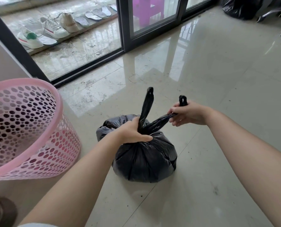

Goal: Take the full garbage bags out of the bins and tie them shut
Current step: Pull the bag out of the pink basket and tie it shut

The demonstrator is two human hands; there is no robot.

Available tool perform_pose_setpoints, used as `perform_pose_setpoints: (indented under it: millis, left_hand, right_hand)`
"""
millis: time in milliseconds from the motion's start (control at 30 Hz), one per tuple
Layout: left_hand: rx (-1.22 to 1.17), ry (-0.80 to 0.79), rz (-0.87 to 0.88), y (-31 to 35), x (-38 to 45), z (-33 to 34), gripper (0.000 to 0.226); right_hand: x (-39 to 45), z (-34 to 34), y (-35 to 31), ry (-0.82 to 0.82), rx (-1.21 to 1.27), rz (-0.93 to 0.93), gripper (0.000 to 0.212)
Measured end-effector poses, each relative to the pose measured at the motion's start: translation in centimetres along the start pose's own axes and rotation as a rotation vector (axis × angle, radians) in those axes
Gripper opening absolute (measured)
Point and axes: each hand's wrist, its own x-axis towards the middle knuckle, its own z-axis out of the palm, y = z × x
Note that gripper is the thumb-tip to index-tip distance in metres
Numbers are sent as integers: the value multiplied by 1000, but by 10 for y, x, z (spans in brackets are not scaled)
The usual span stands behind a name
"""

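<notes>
While the left hand (133, 131) is clamping the bag (144, 154) neck closed, the right hand (188, 113) is gripping a handle (159, 122), pulling right to tighten.

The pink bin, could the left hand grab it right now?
Probably not yet: the left hand is busy gripping the bag at its neck. The bin stands close beside it, nothing between.

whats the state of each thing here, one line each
black garbage bag: out of the bin, on the floor, neck gathered, two handles free
left hand: grips the bag's neck
right hand: holds one handle, pulled sideways
pink bin: upright, no bag inside
sliding glass door: closed, as far as visible
</notes>
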Motion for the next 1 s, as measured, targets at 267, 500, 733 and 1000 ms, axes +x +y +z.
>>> perform_pose_setpoints:
  millis: [267, 500, 733, 1000]
  left_hand:
    - [385, 430, -232, 19, 10, 34, 65]
    - [-135, 296, -174, 16, 7, 18, 33]
    - [-342, 42, -65, 12, -2, 5, 39]
    - [-747, 15, -64, 9, -7, -9, 31]
  right_hand:
    - [1, 7, -1, -177, 316, -68, 23]
    - [5, 6, 14, 220, -222, -8, 40]
    - [15, 35, 13, 299, -1209, -255, 85]
    - [16, 49, -9, 125, -1041, -153, 26]
